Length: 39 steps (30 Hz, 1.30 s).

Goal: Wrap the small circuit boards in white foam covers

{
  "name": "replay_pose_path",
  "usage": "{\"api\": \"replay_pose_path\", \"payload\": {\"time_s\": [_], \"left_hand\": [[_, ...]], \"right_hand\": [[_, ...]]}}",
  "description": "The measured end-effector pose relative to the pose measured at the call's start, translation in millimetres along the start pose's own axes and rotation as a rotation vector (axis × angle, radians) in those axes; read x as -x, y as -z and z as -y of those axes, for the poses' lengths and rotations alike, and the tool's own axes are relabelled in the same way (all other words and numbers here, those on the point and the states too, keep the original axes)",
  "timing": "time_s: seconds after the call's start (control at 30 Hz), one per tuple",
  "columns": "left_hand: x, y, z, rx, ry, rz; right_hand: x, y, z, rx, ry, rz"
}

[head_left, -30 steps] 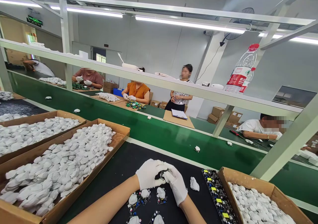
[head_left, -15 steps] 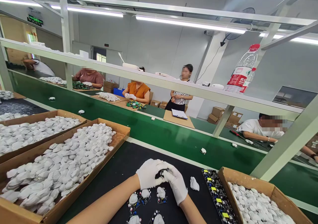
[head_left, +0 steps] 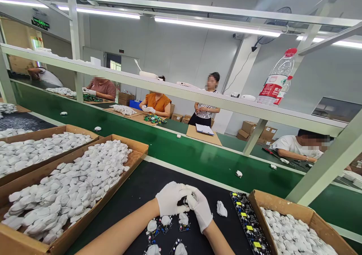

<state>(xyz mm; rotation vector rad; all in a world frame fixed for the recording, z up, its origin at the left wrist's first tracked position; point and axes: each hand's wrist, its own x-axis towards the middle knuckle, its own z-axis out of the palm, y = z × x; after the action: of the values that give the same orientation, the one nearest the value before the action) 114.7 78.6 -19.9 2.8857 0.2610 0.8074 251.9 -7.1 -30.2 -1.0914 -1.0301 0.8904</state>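
Both gloved hands meet above the black mat (head_left: 147,187). My left hand (head_left: 170,199) and my right hand (head_left: 201,211) are closed around a small circuit board (head_left: 185,201), which the fingers mostly hide. Just below them lie several small circuit boards (head_left: 184,228), each topped with a white putty-like lump. A loose white lump (head_left: 221,209) rests right of my right hand. Farther right is a long panel of joined black circuit boards (head_left: 246,221) with yellow parts.
Cardboard trays (head_left: 135,145) heaped with white lumps stand at left; another cardboard box (head_left: 319,225) of them is at right. Beyond the mat runs a green conveyor belt (head_left: 203,161) carrying small white-topped pieces. A shelf holds bottles (head_left: 273,83). Several people are across the belt.
White-topped pieces on the belt have shifted right. My hands stay at the same place, with fingers slightly moved around the board. A co-worker at far left has lifted a hand.
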Motion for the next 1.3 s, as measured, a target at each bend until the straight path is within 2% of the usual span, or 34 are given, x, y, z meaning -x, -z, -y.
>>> {"api": "replay_pose_path", "payload": {"time_s": [0.13,0.33,0.5,0.77,0.93,1.07,1.3], "left_hand": [[1.0,0.7,0.0,0.021,0.009,-0.002],[1.7,8.9,-0.7,0.040,0.014,0.001],[2.1,6.8,1.5,0.085,0.053,-0.023],[2.3,-0.5,3.0,0.086,0.117,-0.053],[1.7,5.7,0.8,0.075,0.064,0.007],[1.5,9.7,-0.5,0.058,0.061,0.029],[2.8,-0.4,2.5,0.046,0.124,0.019]], "right_hand": [[0.1,-1.4,0.2,-0.021,-0.006,-0.008],[2.0,-1.7,2.7,-0.129,-0.056,0.050],[0.2,-1.7,-0.1,-0.053,-0.045,-0.010],[-0.1,-6.6,-3.0,0.042,0.030,0.012],[0.7,-6.4,2.6,0.099,0.066,0.045],[2.2,-8.9,8.3,0.121,0.029,0.047],[0.5,-8.1,8.0,0.056,-0.016,0.039]]}}
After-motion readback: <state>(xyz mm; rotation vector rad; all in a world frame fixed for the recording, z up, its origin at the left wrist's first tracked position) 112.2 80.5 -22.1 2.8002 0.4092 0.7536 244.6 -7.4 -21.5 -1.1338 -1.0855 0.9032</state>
